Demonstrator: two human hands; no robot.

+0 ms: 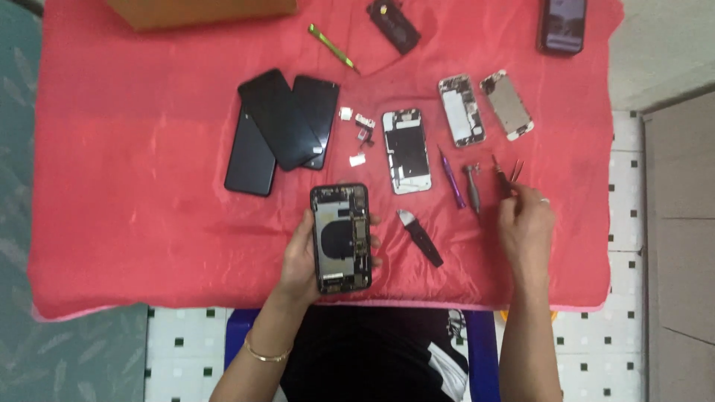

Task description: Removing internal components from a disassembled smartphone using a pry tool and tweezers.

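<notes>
The left hand [302, 260] grips one opened phone [341, 238] from behind, fingers curled around its edges, holding it face-up just above the near edge of the red cloth [134, 186]. The right hand [525, 223] is closed on one pair of tweezers [508, 175], tips pointing away from the person.

On the cloth lie three black screens [279, 130], overlapping in a fan left of centre. To their right sit about four small white parts [359, 134], close together. Beyond these lie three more stripped phone pieces: one open housing [407, 151] in the middle and two boards [462, 109] [507, 105] side by side to its right.

Two screwdrivers rest between the housing and the tweezers: one purple [451, 179], one grey [472, 189]. One black pry tool [420, 238] lies between the two hands. One green tool [332, 48] lies at the far side, near one black part [393, 26]. One whole phone [563, 25] sits at the far right corner, and one brown box [201, 11] at the far edge.
</notes>
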